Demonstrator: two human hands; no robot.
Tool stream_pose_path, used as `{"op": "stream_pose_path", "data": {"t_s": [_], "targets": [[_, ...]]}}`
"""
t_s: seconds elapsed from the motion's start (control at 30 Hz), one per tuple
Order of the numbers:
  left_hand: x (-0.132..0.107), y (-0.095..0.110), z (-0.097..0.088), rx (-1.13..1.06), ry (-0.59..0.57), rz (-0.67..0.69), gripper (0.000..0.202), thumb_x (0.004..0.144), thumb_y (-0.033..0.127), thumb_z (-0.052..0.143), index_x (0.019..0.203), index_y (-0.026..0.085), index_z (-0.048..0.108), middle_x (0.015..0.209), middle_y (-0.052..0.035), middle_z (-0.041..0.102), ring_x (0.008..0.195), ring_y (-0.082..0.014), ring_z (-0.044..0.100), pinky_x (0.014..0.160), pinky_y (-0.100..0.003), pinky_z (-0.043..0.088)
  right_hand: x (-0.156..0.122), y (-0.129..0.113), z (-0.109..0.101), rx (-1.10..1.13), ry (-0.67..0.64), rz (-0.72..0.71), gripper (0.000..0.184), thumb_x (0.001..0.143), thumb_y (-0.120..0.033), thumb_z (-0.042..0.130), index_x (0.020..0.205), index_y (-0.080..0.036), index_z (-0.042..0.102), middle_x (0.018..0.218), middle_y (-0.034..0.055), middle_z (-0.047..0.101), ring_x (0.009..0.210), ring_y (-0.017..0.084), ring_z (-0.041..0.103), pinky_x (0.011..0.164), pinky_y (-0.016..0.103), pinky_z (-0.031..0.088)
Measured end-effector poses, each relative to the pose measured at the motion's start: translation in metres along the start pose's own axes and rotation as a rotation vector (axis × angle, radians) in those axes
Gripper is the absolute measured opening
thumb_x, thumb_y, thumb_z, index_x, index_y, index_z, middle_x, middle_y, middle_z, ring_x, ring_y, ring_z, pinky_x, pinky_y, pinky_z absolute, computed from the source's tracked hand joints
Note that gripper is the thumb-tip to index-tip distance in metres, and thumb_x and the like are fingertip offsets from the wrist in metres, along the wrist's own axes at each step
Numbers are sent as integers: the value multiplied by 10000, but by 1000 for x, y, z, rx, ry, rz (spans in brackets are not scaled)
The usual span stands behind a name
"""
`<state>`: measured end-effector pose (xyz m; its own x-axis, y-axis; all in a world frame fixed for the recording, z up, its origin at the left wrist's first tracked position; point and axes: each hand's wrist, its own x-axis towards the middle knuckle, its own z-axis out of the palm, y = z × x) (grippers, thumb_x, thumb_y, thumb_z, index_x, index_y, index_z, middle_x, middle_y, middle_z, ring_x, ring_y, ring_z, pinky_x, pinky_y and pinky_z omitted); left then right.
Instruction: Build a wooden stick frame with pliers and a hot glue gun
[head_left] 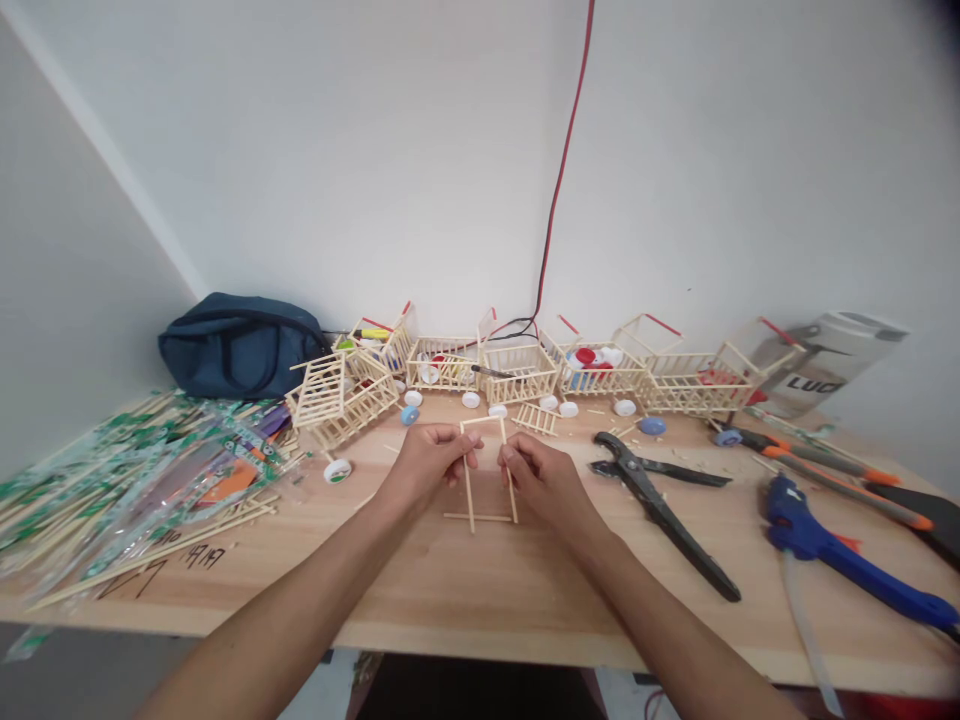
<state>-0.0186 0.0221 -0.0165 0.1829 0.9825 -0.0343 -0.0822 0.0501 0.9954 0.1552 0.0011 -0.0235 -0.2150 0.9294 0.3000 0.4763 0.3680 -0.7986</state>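
Between my hands is a small U-shaped frame of thin wooden sticks (pixel 470 500), two long sides joined by a short bar at the far end. My left hand (pixel 431 462) pinches its left side between thumb and fingers. On the right side, my right hand (pixel 541 470) pinches the other long stick. Below the frame's near ends a loose wooden stick (pixel 454 516) lies crosswise on the table; whether the frame touches it I cannot tell. A small ladder-like stick panel (pixel 535 419) lies just beyond my right hand.
Several stick-built carts (pixel 517 370) with bottle-cap wheels line the wall. Wrapped chopsticks (pixel 97 490) and a blue pouch (pixel 240 345) are at left. Black pliers (pixel 667 520), a blue glue gun (pixel 825 550), orange-handled cutters (pixel 832 470) and a tipped clear container (pixel 832 365) are at right.
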Motion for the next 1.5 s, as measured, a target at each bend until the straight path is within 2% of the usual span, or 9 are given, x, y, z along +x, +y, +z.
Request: {"op": "stream_pose_path", "data": {"t_s": [1.1, 1.5], "targets": [[-2, 6, 1, 1, 15, -28, 380, 667, 460, 729, 717, 86, 684, 548, -5, 572, 397, -36, 390, 361, -168, 272, 0, 2, 0, -1, -2, -3, 248, 916, -276, 418, 710, -202, 532, 619, -35, 552, 591, 115, 495, 591, 224, 353], [-1, 4, 1, 11, 12, -25, 365, 669, 459, 724, 687, 98, 675, 568, -12, 588, 399, -35, 391, 364, -173, 275, 0, 1, -1, -6, 2, -6, 251, 914, -281, 419, 701, -204, 526, 611, -36, 544, 578, 116, 490, 583, 226, 349]]}}
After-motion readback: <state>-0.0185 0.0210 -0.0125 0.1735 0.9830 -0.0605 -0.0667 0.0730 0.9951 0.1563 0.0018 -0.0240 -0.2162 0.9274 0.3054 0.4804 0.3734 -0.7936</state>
